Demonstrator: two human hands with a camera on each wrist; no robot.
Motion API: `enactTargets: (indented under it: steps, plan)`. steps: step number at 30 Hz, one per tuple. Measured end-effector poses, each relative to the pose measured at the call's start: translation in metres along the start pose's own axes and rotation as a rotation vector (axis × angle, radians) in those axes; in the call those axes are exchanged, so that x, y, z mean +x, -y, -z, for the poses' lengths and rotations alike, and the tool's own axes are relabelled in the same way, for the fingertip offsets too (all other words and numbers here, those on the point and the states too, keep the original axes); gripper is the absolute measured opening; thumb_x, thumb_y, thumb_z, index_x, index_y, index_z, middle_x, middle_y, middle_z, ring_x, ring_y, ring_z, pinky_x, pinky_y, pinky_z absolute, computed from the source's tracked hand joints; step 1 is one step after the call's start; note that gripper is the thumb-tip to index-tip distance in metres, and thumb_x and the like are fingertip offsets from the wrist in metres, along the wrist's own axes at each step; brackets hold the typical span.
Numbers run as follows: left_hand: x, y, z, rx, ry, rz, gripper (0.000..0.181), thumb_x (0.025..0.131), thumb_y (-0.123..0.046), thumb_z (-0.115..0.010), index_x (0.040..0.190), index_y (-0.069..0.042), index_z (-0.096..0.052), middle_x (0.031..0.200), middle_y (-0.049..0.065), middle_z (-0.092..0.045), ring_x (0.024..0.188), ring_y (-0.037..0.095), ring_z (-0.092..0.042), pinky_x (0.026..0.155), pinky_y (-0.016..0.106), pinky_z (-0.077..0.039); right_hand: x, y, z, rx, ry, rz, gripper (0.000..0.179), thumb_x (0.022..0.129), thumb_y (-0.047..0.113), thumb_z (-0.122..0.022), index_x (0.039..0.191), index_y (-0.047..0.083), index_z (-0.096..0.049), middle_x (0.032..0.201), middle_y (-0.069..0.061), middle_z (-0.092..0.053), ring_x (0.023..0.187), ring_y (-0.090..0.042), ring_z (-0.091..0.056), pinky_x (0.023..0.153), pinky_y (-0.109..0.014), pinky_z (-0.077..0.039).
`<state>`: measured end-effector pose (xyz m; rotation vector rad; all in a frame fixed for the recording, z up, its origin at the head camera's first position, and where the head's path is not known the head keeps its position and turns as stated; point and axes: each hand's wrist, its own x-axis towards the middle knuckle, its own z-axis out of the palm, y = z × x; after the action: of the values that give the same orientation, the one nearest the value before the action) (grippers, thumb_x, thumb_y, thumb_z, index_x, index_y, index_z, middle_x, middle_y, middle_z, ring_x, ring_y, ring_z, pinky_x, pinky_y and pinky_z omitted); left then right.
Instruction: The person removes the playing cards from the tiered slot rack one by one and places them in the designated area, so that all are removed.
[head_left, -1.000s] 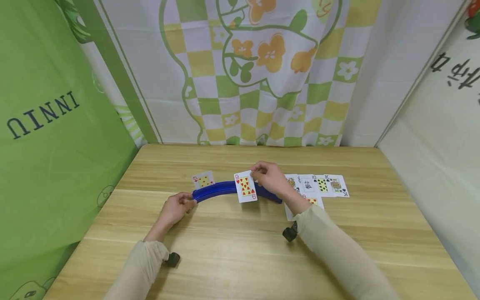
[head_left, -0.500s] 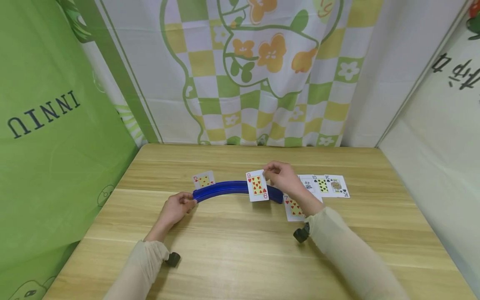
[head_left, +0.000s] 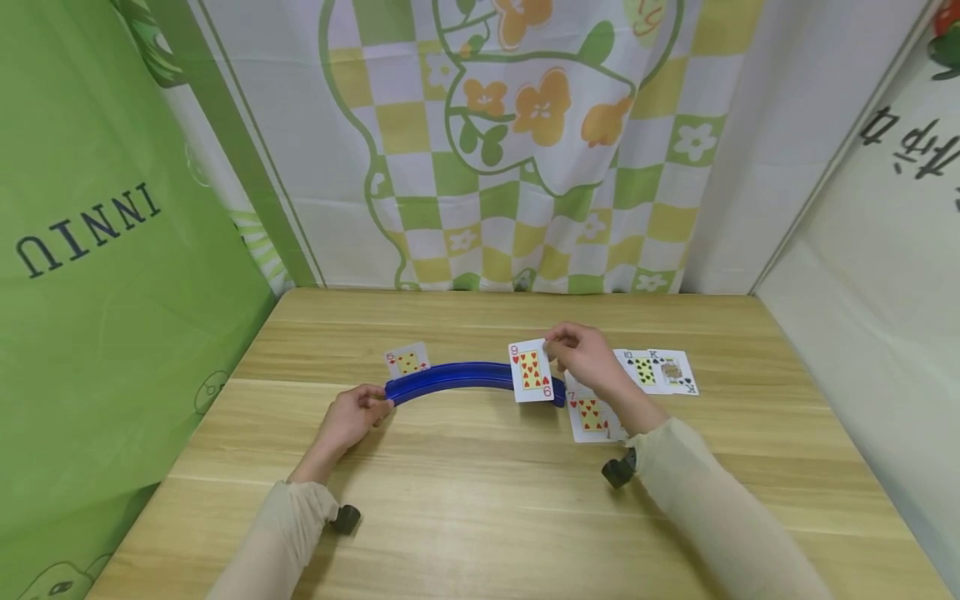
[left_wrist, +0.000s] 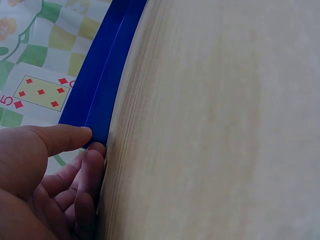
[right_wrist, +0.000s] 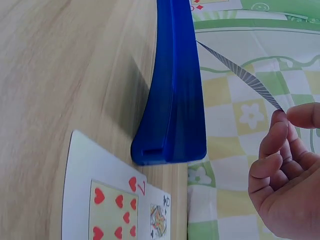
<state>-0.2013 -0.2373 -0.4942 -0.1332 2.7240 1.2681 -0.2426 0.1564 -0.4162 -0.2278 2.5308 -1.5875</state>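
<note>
A curved blue playing-card holder (head_left: 450,377) rests on the wooden table. My left hand (head_left: 356,419) pinches its left end between thumb and fingers, as the left wrist view also shows. A five of diamonds (head_left: 407,361) stands in the holder near that end. Over the holder's right part, my right hand (head_left: 585,354) pinches a nine of hearts (head_left: 531,371) by its upper right corner, face toward the head camera. In the right wrist view this card (right_wrist: 245,76) appears nearly edge-on, with a patterned back; its far edge lies close to the holder, and contact there is unclear.
Right of the holder lie a seven of hearts (head_left: 589,416), a black ten (head_left: 643,372) and a king (head_left: 675,372), face up. A queen (right_wrist: 159,220) shows in the right wrist view. Patterned cloth (head_left: 495,200) hangs behind the table (head_left: 465,517).
My right hand has moved rightward along the holder, carrying the nine of hearts from near its middle toward its right end. The left hand and the holder have stayed in place.
</note>
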Motion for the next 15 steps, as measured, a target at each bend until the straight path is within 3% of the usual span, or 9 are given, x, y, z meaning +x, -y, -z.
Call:
enactTargets:
  steps: [4, 9, 15]
  plan:
    - [0.0, 0.001, 0.0, -0.001, 0.002, 0.001, 0.036, 0.096, -0.028, -0.066, 0.123, -0.005, -0.065, 0.089, 0.007, -0.072, 0.071, 0.014, -0.062, 0.061, 0.029, -0.044, -0.002, -0.005, 0.006, -0.01, -0.011, -0.025, 0.023, 0.099, 0.024, -0.057, 0.114, 0.008, -0.065, 0.094, -0.01, -0.068, 0.077, -0.023, -0.059, 0.06, -0.03, -0.048]
    - [0.0, 0.001, 0.0, 0.001, 0.006, 0.005, 0.036, 0.096, -0.029, -0.065, 0.124, -0.005, -0.064, 0.091, 0.007, -0.073, 0.072, 0.014, -0.062, 0.062, 0.029, -0.045, -0.005, -0.01, 0.011, -0.034, -0.028, -0.052, 0.023, 0.099, 0.026, -0.057, 0.114, 0.01, -0.065, 0.098, -0.01, -0.069, 0.081, -0.025, -0.061, 0.071, -0.037, -0.053]
    - [0.0, 0.002, 0.0, 0.004, 0.007, 0.004, 0.037, 0.096, -0.029, -0.065, 0.124, -0.004, -0.064, 0.089, 0.007, -0.073, 0.071, 0.014, -0.062, 0.061, 0.029, -0.044, -0.01, -0.012, 0.019, -0.02, -0.037, -0.057, 0.025, 0.099, 0.023, -0.057, 0.116, 0.006, -0.065, 0.097, -0.01, -0.068, 0.081, -0.026, -0.062, 0.069, -0.032, -0.052]
